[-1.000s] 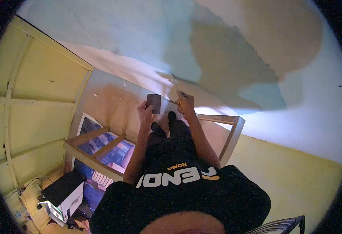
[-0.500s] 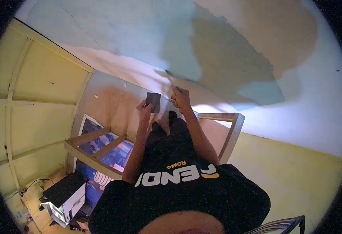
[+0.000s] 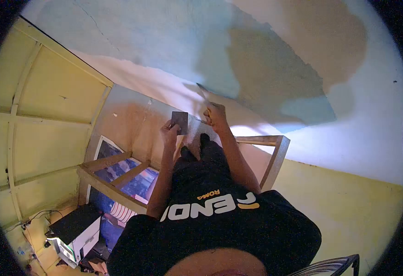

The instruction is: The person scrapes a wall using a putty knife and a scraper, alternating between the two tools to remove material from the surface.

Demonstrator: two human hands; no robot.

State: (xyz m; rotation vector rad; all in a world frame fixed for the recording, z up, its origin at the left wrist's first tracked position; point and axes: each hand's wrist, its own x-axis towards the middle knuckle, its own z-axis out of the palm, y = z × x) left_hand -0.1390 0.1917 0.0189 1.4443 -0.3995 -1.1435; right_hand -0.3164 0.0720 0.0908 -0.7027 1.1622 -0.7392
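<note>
In my left hand (image 3: 169, 134) is a dark, flat, square plate (image 3: 180, 122), gripped at its lower left edge with the face turned toward me. To its right my right hand (image 3: 216, 117) is closed in a fist close to the wall (image 3: 275, 78). A slim tool (image 3: 201, 120) shows at the left side of that fist; I cannot tell its exact kind. The wall ahead has a large pale blue-green patch with a ragged edge beside whitish areas. Shadows of the hands and head fall across it.
My feet (image 3: 204, 139) stand on a narrow speckled surface. A wooden frame (image 3: 114, 188) with crossbars lies lower left, another wooden frame (image 3: 275, 161) at right. Far below is a black-topped white cabinet (image 3: 79, 227) with cables. Yellow panelling (image 3: 49, 83) covers the left side.
My right hand has shifted slightly right and down, its fist turned a little. My left hand still holds the plate in almost the same place. The view has moved slightly.
</note>
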